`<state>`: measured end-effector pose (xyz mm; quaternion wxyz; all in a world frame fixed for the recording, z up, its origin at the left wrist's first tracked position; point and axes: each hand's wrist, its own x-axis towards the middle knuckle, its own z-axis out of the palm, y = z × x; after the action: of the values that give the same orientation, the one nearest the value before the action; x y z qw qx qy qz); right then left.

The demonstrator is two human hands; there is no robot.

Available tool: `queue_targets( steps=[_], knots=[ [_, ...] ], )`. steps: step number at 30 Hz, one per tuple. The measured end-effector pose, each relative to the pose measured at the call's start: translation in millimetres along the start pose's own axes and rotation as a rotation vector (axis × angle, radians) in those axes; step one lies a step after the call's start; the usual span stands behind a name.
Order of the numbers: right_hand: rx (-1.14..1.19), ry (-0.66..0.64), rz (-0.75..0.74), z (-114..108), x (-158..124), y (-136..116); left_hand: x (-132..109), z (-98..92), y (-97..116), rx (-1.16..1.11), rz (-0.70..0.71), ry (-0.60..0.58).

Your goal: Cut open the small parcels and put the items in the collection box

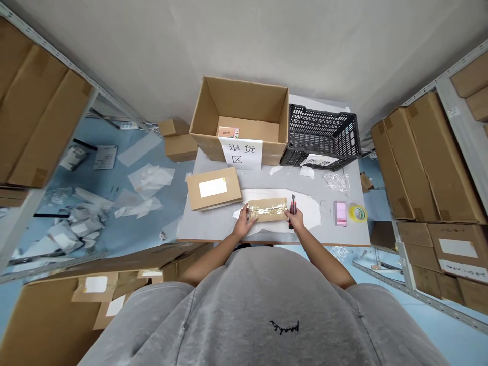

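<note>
A small cardboard box, its top crossed by shiny tape, lies on a white sheet at the table's front. My left hand grips the left end of this box, thumb along its near edge. At the opposite end, my right hand holds a red-and-black utility knife, pointing away from me, while its fingers also touch the box. To the left of the box lies a larger closed carton with a white label.
Behind stand an open carton with a paper sign and a black plastic crate. Tape roll, pink-screened phone and bubble wrap lie right. Shelves of cartons flank the table; scrap paper litters the floor.
</note>
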<state>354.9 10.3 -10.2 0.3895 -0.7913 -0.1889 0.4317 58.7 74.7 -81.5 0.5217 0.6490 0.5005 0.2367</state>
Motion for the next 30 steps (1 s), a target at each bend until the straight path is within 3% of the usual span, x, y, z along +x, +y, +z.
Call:
queue_targets(
  steps=[5,8,10,12,15,21,30],
  knots=[
    [-0.34,0.029,-0.048,-1.8,9.7,-25.3,31.7,10.0,5.7,0.033,-0.092,0.069],
    [-0.652,0.104,-0.243,-7.9,6.1,-46.8,44.4,14.8,6.9,-0.023,-0.064,0.07],
    [-0.795,-0.003,-0.42,-5.5,-1.4,-60.2,45.4,17.8,6.8,-0.074,-0.035,0.055],
    [-0.922,-0.233,-0.561,5.5,-9.7,-72.7,42.6,20.4,6.4,-0.117,-0.019,0.054],
    [-1.129,-0.479,-0.662,33.3,-17.3,-89.6,37.6,22.3,6.0,-0.122,-0.015,0.058],
    [-1.389,-0.567,-0.678,72.2,-13.5,-108.4,38.0,21.1,5.9,-0.107,0.016,0.048],
    [-1.412,-0.543,-0.598,71.7,-7.7,-107.9,37.8,27.2,11.6,-0.074,-0.007,0.091]
  ],
)
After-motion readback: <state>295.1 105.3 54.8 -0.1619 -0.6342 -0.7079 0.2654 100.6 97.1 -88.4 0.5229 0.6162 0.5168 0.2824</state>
